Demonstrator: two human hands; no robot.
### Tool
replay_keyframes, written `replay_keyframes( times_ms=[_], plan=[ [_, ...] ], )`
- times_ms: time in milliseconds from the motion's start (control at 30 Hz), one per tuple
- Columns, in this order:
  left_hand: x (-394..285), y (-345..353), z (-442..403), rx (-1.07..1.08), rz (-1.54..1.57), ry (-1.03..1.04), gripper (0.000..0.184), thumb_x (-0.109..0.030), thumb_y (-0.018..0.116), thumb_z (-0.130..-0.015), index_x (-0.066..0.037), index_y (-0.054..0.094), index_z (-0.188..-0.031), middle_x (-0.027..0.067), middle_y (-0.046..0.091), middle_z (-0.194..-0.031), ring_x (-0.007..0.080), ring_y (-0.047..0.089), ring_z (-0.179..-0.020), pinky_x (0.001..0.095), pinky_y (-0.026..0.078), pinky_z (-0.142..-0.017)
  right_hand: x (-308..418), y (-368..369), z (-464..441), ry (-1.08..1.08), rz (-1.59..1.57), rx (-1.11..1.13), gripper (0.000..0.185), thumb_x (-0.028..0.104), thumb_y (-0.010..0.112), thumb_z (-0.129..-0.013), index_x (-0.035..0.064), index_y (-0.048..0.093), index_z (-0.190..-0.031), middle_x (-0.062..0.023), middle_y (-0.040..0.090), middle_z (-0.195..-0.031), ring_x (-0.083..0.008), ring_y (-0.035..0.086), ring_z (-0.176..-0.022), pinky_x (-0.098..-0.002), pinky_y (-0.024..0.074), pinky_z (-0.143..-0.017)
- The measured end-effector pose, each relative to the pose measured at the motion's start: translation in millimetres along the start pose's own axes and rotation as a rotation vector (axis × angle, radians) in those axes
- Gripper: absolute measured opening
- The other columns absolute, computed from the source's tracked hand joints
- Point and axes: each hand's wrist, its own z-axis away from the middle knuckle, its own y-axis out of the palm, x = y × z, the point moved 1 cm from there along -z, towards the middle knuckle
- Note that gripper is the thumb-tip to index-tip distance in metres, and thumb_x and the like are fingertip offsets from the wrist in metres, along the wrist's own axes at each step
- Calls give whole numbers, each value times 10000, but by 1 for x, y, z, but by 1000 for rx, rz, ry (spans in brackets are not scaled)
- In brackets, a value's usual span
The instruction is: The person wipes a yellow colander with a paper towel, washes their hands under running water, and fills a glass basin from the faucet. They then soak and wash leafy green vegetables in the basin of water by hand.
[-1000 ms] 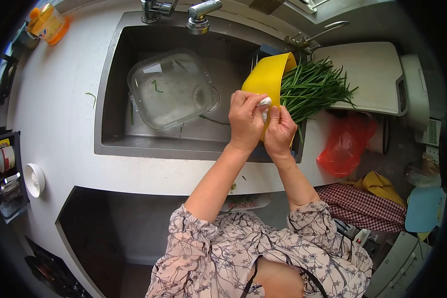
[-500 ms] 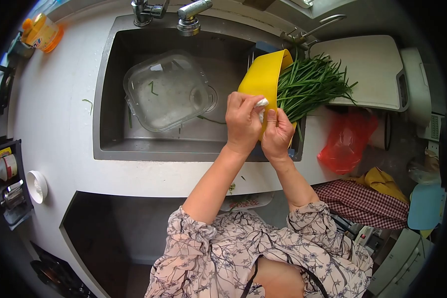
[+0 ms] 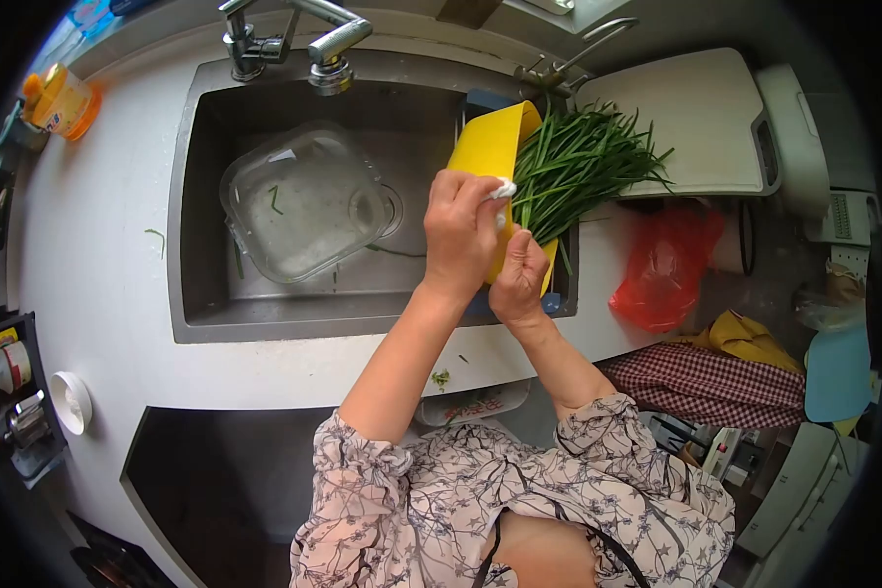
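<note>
My left hand (image 3: 461, 230) is closed, pinching a small crumpled white wad (image 3: 503, 189) that looks like tissue or cloth. It rests by the front edge of a curved yellow plastic piece (image 3: 487, 142) standing at the sink's right end. Just right of it, my right hand (image 3: 521, 279) is closed with the thumb up, against the yellow piece's lower part; what its fingers grip is hidden. A thick bunch of green chives (image 3: 588, 157) lies against the yellow piece, tips spreading right over the counter.
In the grey sink (image 3: 294, 318) sits a clear square container (image 3: 309, 211) with a green scrap inside. A faucet (image 3: 333, 64) hangs over the back. At right are a cutting board (image 3: 686, 118) and a red plastic bag (image 3: 666, 269); a white bowl (image 3: 71, 402) stands left.
The whole view has shifted, so the sink sits a little further left and lower. Both hands keep nearly the same pose at the yellow piece.
</note>
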Motion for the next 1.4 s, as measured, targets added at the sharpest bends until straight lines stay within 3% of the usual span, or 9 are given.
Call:
replay_keyframes(
  times_ms=[567, 667, 800, 867, 967, 1033, 1100, 1267, 1400],
  plan=[
    [12, 0, 59, -21, 26, 320, 338, 80, 709, -617, -95, 684, -905, 67, 523, -930, 262, 548, -810, 332, 491, -655, 1, -9, 1, 242, -295, 12, 526, 385, 353, -1030, 0, 622, -794, -1, 600, -723, -80, 493, -644, -234, 398, -593],
    [21, -14, 75, 143, -99, 272, 312, 75, 706, -646, -87, 680, -912, 78, 519, -939, 249, 557, -819, 314, 504, -664, 8, -7, -3, 255, -352, 56, 480, 381, 426, -1013, -4, 634, -815, 12, 592, -731, -63, 480, -650, -216, 390, -591],
    [37, -39, 86, -123, 45, -254, 203, 1, 719, -747, -69, 682, -934, 73, 510, -1005, 193, 556, -851, 273, 499, -670, 10, -4, -9, 256, -91, 165, 404, 367, 563, -957, -10, 639, -835, 32, 560, -708, -41, 449, -663, -206, 381, -585],
    [44, -48, 85, -277, 140, -526, 175, -67, 739, -772, -67, 685, -939, 75, 510, -1019, 178, 545, -876, 256, 479, -669, 2, -3, -8, 298, -16, 171, 422, 372, 544, -967, -13, 637, -824, 34, 556, -693, -38, 437, -653, -212, 380, -575],
    [34, -31, 90, -227, 318, -426, 152, -77, 720, -827, -54, 687, -973, 38, 466, -1094, 129, 540, -891, 240, 486, -698, 0, -1, -5, 319, -21, 158, 454, 382, 516, -980, -19, 631, -802, 32, 550, -672, -41, 419, -638, -225, 379, -562],
    [10, -13, 79, -184, 201, -175, 166, -41, 734, -788, -74, 697, -946, 48, 505, -1006, 135, 525, -875, 232, 452, -715, 1, 1, -3, 309, -70, 129, 473, 385, 497, -988, -24, 628, -788, 31, 551, -666, -44, 412, -631, -231, 380, -557],
    [24, 0, 75, -268, 173, -119, 132, -29, 733, -775, -67, 688, -893, 53, 528, -948, 148, 528, -851, 243, 450, -682, 1, 4, -4, 271, -124, 98, 490, 383, 477, -996, -30, 626, -779, 29, 557, -670, -47, 409, -629, -231, 382, -556],
    [54, -7, 71, -420, 144, -403, 76, -46, 721, -793, -51, 661, -840, 63, 545, -931, 168, 536, -815, 268, 445, -635, 5, 12, 6, 219, -60, 73, 464, 360, 473, -1002, -19, 611, -772, 37, 542, -667, -35, 413, -629, -215, 367, -547],
    [10, 10, 93, -314, 151, -223, 90, -1, 695, -774, -47, 638, -826, 80, 537, -924, 198, 545, -813, 276, 458, -663, 7, 10, -3, 307, -161, 77, 453, 358, 484, -997, 9, 576, -723, 37, 527, -655, -33, 413, -609, -211, 365, -529]
  ],
)
